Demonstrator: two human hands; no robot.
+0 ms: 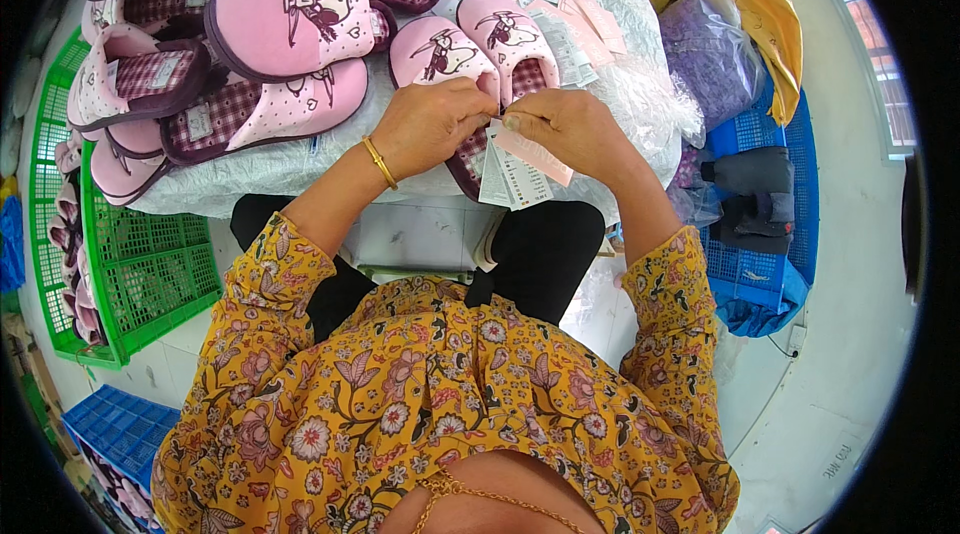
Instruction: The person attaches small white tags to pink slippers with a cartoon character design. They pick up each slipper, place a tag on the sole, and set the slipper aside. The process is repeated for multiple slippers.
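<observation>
My left hand point(437, 122) and my right hand point(572, 130) meet fingertip to fingertip over a pair of pink slippers. Pinched fingers of the left hand close on something too small to make out, at the opening of the left slipper point(440, 52). Beside it lies the right slipper point(508, 34), with a plaid insole. Under the right fingertips hang a pink tag point(535, 156) and white printed tags point(512, 180), their top corner held in that hand's pinch. The fingers hide how the tags meet the slippers.
Pink slippers point(285, 24) are piled on the plastic-covered table point(630, 109) at left. Loose pink and white tags point(575, 34) lie beyond my right hand. A green crate point(150, 279) stands left, a blue crate point(800, 194) right, near a purple plastic-wrapped bundle point(710, 49).
</observation>
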